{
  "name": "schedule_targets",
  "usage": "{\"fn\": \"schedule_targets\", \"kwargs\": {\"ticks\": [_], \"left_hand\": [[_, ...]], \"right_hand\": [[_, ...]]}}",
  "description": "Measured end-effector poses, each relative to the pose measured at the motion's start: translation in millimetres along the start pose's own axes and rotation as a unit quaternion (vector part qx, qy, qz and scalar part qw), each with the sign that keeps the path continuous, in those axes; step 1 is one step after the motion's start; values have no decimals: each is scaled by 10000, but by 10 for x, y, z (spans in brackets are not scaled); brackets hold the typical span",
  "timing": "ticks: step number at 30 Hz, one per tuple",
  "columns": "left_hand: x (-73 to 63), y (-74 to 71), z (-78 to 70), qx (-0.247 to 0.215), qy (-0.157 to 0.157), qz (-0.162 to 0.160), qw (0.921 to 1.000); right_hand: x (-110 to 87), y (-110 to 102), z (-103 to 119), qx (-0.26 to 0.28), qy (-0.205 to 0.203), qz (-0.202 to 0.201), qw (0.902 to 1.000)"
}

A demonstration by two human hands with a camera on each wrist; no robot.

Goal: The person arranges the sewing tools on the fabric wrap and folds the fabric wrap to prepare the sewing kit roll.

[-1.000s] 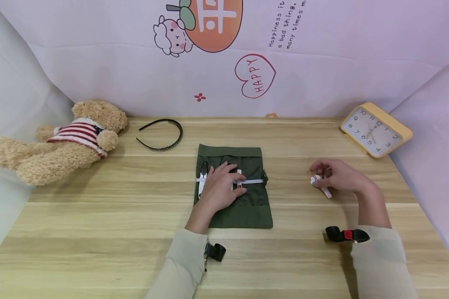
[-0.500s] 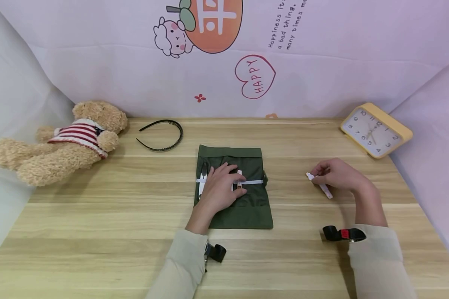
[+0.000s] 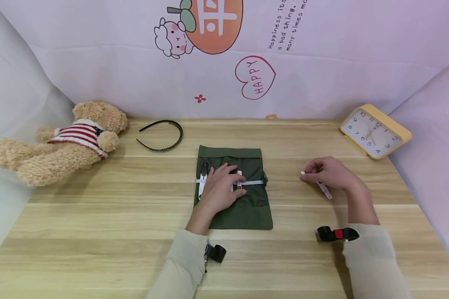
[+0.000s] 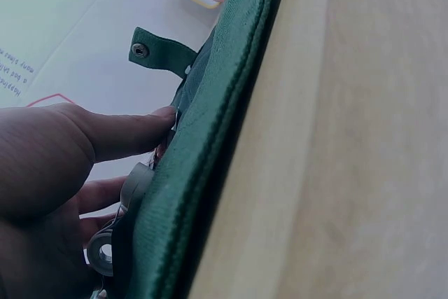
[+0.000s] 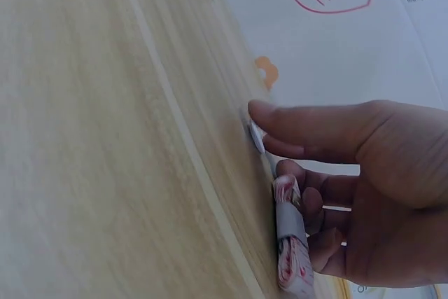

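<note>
My left hand [image 3: 220,187] rests with spread fingers on a dark green fabric pouch [image 3: 243,216] lying unfolded on the table. Beside the fingers, a white tool with a dark tip [image 3: 201,187] and a small white-and-brown item [image 3: 239,186] sit under the pouch's white elastic strap [image 3: 253,182]. In the left wrist view, a grey ring-shaped piece [image 4: 102,254] shows near the fingers. My right hand [image 3: 332,173] pinches a small flat white piece [image 5: 257,137] between thumb and index finger. Close under its other fingers lies a folded pink-and-white bundle [image 5: 292,243] with a pale band.
A teddy bear [image 3: 78,139] in a striped shirt lies at the far left, and a black headband [image 3: 177,135] is right of it. The yellow alarm clock [image 3: 374,131] stands at the back right. A printed white cloth [image 3: 307,91] hangs behind the table.
My right hand has moved a little left with the small white piece, away from the pink-and-white bundle, which stays in place. The left hand has kept its position on the pouch.
</note>
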State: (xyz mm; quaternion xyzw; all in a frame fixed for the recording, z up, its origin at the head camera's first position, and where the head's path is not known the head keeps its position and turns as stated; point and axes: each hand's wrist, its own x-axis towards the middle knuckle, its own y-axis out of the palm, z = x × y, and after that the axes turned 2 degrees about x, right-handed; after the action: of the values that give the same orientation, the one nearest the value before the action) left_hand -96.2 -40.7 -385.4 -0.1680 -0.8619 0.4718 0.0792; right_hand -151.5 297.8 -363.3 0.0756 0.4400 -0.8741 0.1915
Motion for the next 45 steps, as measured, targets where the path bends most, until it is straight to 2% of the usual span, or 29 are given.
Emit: {"fn": "schedule_targets", "kwargs": {"ticks": [6,13,20,29,34,38,45], "left_hand": [[5,6,2,2,-14,-3,10000],[10,5,4,22,-13,-18,10000],[18,9,5,-36,-46,34,10000],[17,12,1,46,-52,66,10000],[13,18,8,49,-13,45,10000],[7,22,11,30,7,19,10000],[-4,10,-1,43,-7,44,10000]], "right_hand": [[25,18,66,-11,133,5,9999],[37,28,66,0,60,20,10000],[6,4,48,336,78,13,9994],[1,-5,186,760,-612,-216,9950],[59,23,325,915,-734,-316,9926],[124,58,423,1015,-757,-246,9917],[236,157,543,1741,-856,11,9810]]}}
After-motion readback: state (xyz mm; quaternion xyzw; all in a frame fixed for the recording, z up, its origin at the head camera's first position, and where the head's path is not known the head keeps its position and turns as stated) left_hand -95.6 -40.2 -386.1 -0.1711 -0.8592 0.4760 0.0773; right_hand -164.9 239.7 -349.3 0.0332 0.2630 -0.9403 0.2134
